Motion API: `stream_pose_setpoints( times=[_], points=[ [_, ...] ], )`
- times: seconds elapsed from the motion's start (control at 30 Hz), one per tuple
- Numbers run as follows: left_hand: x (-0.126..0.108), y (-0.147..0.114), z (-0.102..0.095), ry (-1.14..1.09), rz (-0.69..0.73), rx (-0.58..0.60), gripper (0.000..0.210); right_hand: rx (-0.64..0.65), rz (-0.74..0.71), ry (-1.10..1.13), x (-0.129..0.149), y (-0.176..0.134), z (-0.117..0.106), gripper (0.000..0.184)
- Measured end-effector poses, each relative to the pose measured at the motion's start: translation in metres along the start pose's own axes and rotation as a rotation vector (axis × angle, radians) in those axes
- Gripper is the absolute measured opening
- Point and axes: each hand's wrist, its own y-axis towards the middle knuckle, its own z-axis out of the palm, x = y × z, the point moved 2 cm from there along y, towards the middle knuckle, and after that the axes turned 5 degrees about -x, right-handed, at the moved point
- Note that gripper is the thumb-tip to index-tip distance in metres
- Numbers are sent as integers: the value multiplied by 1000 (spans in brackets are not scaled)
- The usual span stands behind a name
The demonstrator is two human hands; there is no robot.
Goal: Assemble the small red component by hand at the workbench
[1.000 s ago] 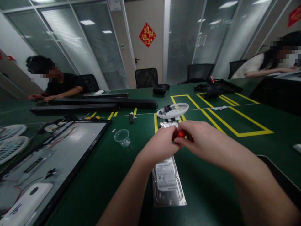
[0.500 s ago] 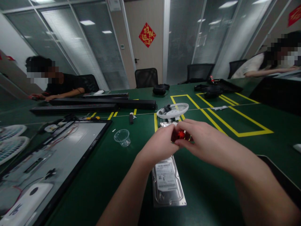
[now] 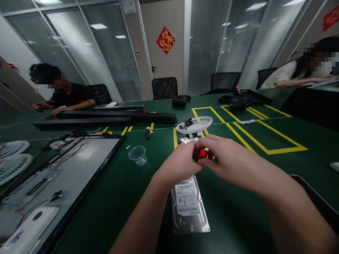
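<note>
Above a silver hard drive (image 3: 188, 206), my left hand (image 3: 181, 160) and my right hand (image 3: 224, 151) meet with fingertips curled together. Between them shows a small red object (image 3: 202, 154), mostly covered by the fingers, so its kind is unclear. Both hands look closed around it. The drive lies flat on the green table with its label up, its far end hidden behind the hands. Just beyond the fingers, the edge of another silver metal piece (image 3: 187, 140) shows. A round white basket (image 3: 200, 124) with small dark and metal parts stands behind that.
A clear plastic cup (image 3: 137, 156) stands left of the hands. An opened flat panel (image 3: 87, 158) with a white device (image 3: 31, 225) covers the left side. Long black bars (image 3: 113, 115) lie farther back. A dark tablet-like slab (image 3: 315, 197) is at right. Two people sit across the table.
The red object has turned slightly between my fingers, while both hands stay in about the same place. At the far left, the other person's hand has lifted a red item a little.
</note>
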Motion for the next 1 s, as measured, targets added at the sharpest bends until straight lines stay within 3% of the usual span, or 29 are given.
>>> stream_pose_setpoints(
  times=[0.13, 0.33, 0.47, 0.6, 0.8, 0.9, 1.0],
  points=[
    [2, 0, 2, -5, 10, -28, 25, 14, -62, 54, -1, 0, 3, 27],
    [-1, 1, 0, 31, -10, -26, 15, 1, 54, -82, -6, 5, 4, 3],
    [-1, 1, 1, -7, -22, -15, 25, -2, 45, -48, -5, 1, 2, 9],
    [1, 0, 2, -17, -13, -66, 30, -3, -27, 5, -4, -1, 2, 30],
    [-2, 1, 2, 9, -18, -30, 21, -19, 58, -69, -8, 4, 5, 4],
    [-1, 1, 2, -22, -34, -37, 23, -25, 38, -51, -7, 2, 3, 8],
    [-1, 1, 3, -53, -28, -74, 29, -13, -37, 1, -6, 0, 0, 25]
  ],
)
